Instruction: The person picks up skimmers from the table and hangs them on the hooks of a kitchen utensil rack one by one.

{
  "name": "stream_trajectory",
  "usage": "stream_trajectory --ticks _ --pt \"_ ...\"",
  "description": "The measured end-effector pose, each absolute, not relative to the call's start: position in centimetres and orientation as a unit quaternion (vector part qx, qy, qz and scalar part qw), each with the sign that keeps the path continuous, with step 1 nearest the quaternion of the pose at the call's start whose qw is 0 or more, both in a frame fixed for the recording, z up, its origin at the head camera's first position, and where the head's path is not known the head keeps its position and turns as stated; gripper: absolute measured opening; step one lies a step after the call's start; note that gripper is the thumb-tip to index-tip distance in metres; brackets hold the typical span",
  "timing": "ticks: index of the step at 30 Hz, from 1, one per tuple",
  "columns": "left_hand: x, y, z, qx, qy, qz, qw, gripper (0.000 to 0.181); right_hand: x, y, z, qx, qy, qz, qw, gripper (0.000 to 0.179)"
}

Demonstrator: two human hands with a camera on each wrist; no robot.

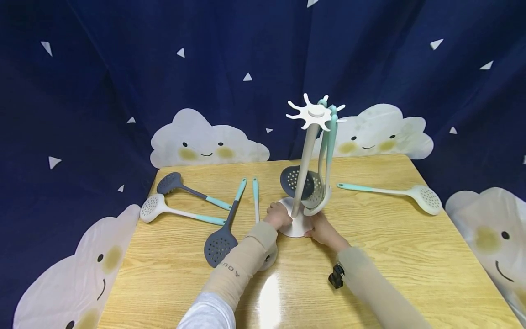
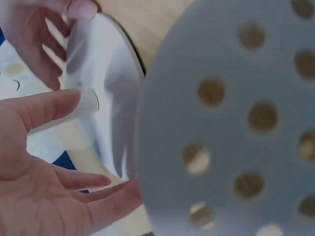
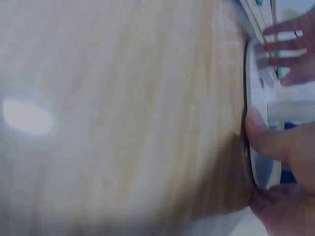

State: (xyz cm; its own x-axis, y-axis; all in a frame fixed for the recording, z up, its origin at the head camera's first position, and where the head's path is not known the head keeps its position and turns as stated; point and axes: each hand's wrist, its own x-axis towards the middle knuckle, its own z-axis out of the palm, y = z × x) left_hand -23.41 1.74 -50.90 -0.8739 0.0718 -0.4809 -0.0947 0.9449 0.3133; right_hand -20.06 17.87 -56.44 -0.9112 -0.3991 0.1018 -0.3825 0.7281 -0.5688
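A white utensil stand (image 1: 302,173) with a round base and star-shaped hook top stands mid-table. From its right-side hooks hang a dark skimmer (image 1: 289,180), a pale skimmer (image 1: 315,194) and a white ladle (image 1: 324,201); the utensils partly overlap. My left hand (image 1: 279,214) is at the base's left, fingers fairly straight and touching its edge in the left wrist view, the thumb over it. With the thumb on top of the rim, my right hand (image 3: 290,152) pinches the base (image 3: 261,78) at the front right. A pale perforated head (image 2: 226,128) fills the left wrist view's right half.
Left on the table lie a dark skimmer (image 1: 168,183), a white skimmer (image 1: 153,208) and a dark perforated turner (image 1: 219,246). Another turquoise-handled utensil (image 1: 256,192) lies partly under my left forearm. On the right is a white perforated utensil (image 1: 427,198). A dark blue curtain (image 1: 226,36) hangs behind.
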Motion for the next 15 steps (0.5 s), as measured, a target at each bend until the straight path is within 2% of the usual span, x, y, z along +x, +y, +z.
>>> stream_trajectory --ticks 9,11,12,15 --pt "-26.3 0.4 -53.4 0.039 0.952 0.183 0.243 0.047 -18.2 15.8 -56.6 -0.118 0.93 -0.348 -0.006 0.108" --pt "-26.8 0.2 -53.3 0.044 0.948 0.183 0.256 0.044 -18.0 15.2 -56.6 -0.095 0.93 -0.356 -0.012 0.112" --pt "-27.4 -0.1 -54.2 0.063 0.95 0.187 0.242 0.04 -17.9 14.9 -56.6 -0.087 0.929 -0.358 -0.018 0.113" --pt "-28.0 -0.1 -54.1 0.074 0.948 0.186 0.247 0.039 -17.6 14.1 -56.8 -0.066 0.932 -0.354 -0.03 0.115"
